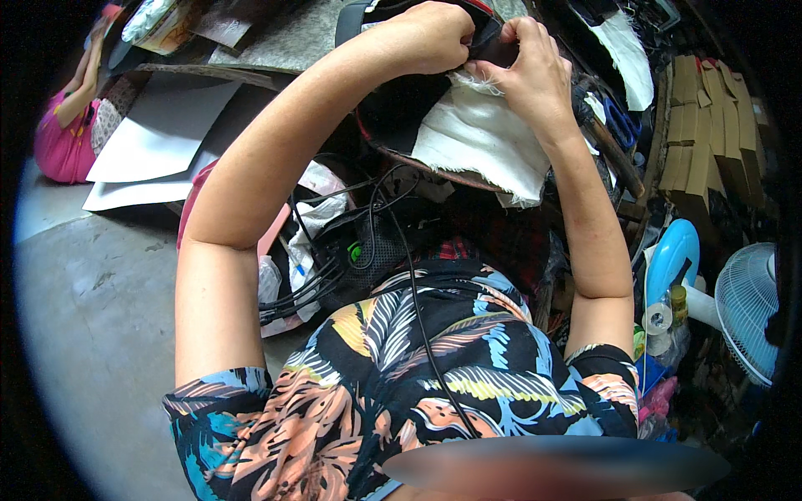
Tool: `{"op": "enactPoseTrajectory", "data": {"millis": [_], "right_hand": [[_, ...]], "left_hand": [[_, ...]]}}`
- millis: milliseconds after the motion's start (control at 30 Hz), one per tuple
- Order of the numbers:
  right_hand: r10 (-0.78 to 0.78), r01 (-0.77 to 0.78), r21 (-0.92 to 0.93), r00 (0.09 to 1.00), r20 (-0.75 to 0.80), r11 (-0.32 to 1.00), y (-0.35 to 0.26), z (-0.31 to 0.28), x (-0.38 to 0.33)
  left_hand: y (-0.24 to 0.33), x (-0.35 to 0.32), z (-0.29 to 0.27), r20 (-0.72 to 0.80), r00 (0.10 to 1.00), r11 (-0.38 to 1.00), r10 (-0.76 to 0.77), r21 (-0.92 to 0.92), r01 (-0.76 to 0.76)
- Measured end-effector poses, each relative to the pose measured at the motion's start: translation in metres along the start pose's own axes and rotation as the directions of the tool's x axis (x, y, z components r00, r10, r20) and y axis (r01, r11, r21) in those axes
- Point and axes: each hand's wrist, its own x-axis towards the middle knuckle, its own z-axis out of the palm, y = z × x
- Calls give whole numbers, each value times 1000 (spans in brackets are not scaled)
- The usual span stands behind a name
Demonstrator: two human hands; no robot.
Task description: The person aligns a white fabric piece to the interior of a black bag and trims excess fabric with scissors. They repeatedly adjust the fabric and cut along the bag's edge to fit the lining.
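At the top of the view both my hands work close together over a black fabric piece [391, 117] with red edging. My left hand [439, 37] is closed, its fingertips pinching dark cloth. Just to its right, my right hand [535, 79] has its fingers bent and its thumb at the frayed upper edge of a white cloth [476, 134]. That white cloth hangs over the near edge of the work surface, below my right hand. Exactly what lies between the fingers is partly hidden.
A white fan [748, 313] and a blue round object [672, 255] stand at right, below stacked cardboard pieces [693, 142]. Black cables [393, 209] hang in front of me. White sheets [163, 134] stick out at left, near another person in pink [67, 142].
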Motion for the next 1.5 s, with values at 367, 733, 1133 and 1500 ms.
{"op": "enactPoseTrajectory", "data": {"millis": [367, 733, 1133, 1500], "right_hand": [[252, -343, 398, 931, 265, 851, 20, 24, 10], [221, -286, 372, 953, 206, 883, 25, 32, 11], [172, -196, 425, 981, 93, 884, 21, 38, -1], [42, -40, 19, 993, -111, 999, -6, 26, -1]], "left_hand": [[1, 2, 2, 20, 999, 999, -41, -19, 41], [-2, -1, 15, -71, 996, 994, 53, 102, -45], [-16, 4, 23, -82, 997, 1000, 7, 14, -6], [-28, 14, 30, -37, 999, 993, -34, -112, 30]]}}
